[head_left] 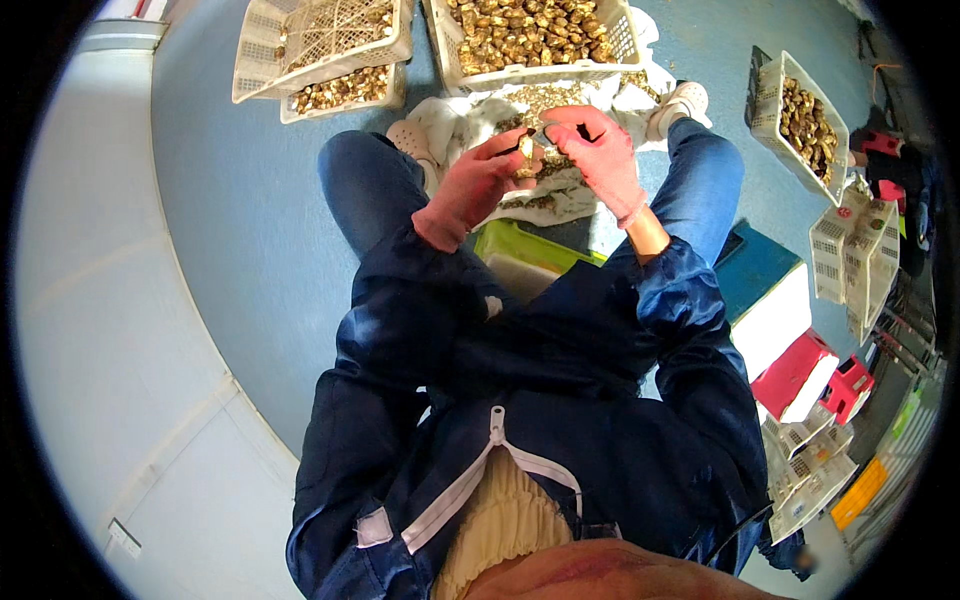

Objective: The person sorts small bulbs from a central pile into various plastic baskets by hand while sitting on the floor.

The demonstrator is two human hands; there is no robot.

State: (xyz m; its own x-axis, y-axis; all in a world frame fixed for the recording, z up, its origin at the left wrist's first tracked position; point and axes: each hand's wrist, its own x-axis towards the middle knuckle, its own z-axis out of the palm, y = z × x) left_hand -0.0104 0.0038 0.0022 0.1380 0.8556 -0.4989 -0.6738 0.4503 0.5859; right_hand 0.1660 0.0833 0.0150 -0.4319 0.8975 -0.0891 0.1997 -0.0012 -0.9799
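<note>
Both my hands wear pink gloves and meet above a white cloth [560, 207] between my knees. Fingers of my left hand [472, 190] are closed round a small brown-and-gold shell [526, 157]. Close beside it, my right hand [605, 165] pinches a small dark thing [547, 130] whose kind I cannot make out. Small brown-gold bits [540, 97] lie scattered over the cloth below. Just beyond stands a white plastic crate [545, 76] heaped with similar shells [530, 30].
At far left, a white crate [335, 65] is stacked on another holding shells [345, 90]. Another shell-filled crate [775, 135] is at right, near stacked baskets [835, 250]. A green-rimmed tub [535, 248] sits between my legs; a blue-topped box [755, 270] and red stool [795, 372] stand right.
</note>
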